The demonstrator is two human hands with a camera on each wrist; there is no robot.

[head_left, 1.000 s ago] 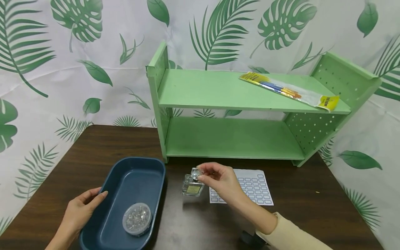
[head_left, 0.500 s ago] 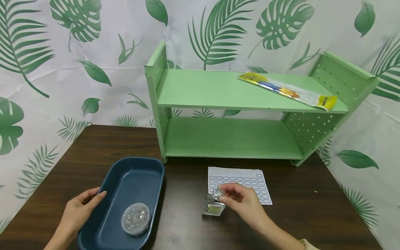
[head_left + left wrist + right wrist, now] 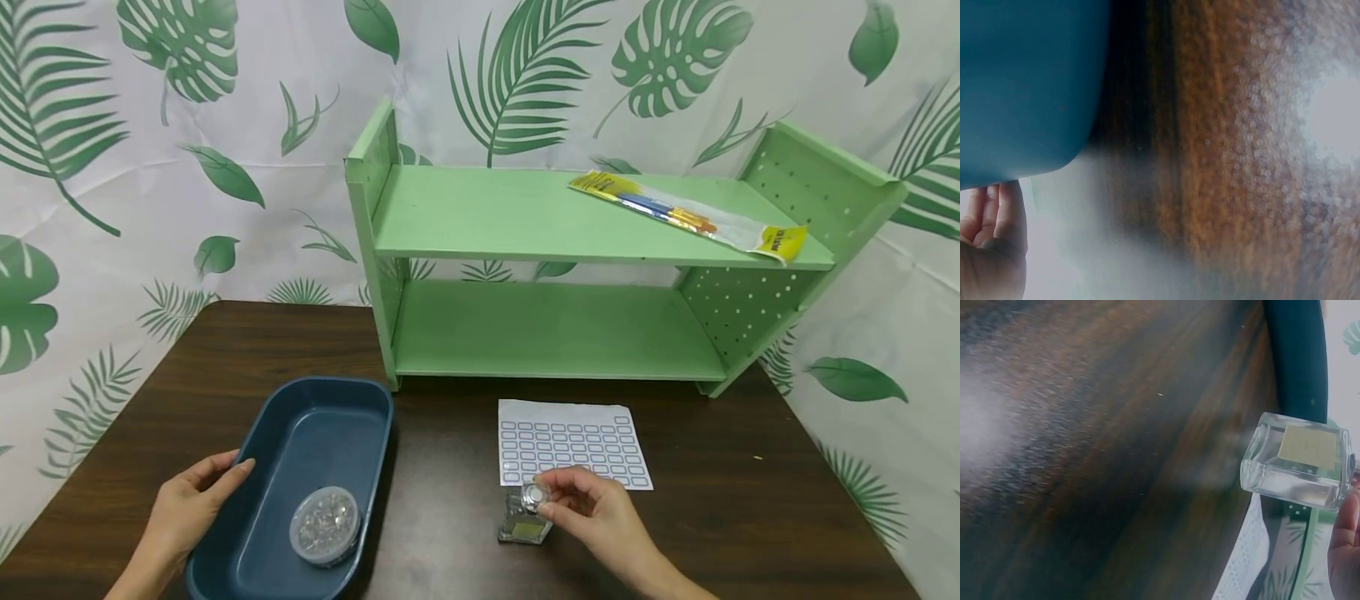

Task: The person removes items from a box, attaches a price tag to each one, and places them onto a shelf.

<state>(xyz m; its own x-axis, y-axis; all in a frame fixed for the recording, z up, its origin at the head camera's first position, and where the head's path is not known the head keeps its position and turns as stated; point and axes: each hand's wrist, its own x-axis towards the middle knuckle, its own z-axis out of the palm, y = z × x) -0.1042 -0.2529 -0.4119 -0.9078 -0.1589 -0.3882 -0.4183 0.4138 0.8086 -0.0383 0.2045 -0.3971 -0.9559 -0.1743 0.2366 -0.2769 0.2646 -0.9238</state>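
Observation:
My right hand (image 3: 600, 517) pinches the clear round cap of a small square glass perfume bottle (image 3: 522, 523) between thumb and fingers. A pale yellow label (image 3: 1309, 447) shows on the bottle's side in the right wrist view. Whether the bottle's base touches the table, I cannot tell. On the left, my left hand (image 3: 187, 504) grips the rim of a deep blue tray (image 3: 322, 433), thumb on top of the edge and fingers against the outside. Inside the tray, near its front right, lies a round clear tub (image 3: 326, 526) of small silvery bits.
A white sheet of blue-outlined labels (image 3: 573, 442) lies just behind the bottle. Behind it stands a green two-tier shelf (image 3: 555, 329), with a yellow-ended packet of brushes (image 3: 686, 215) on its upper board. Leaf-patterned cloth (image 3: 225, 75) hangs at the back of the dark wooden table (image 3: 742, 508).
The right hand has carried the bottle rightward and nearer to me, from beside the tray to the front of the label sheet. The left hand and the tray have stayed put.

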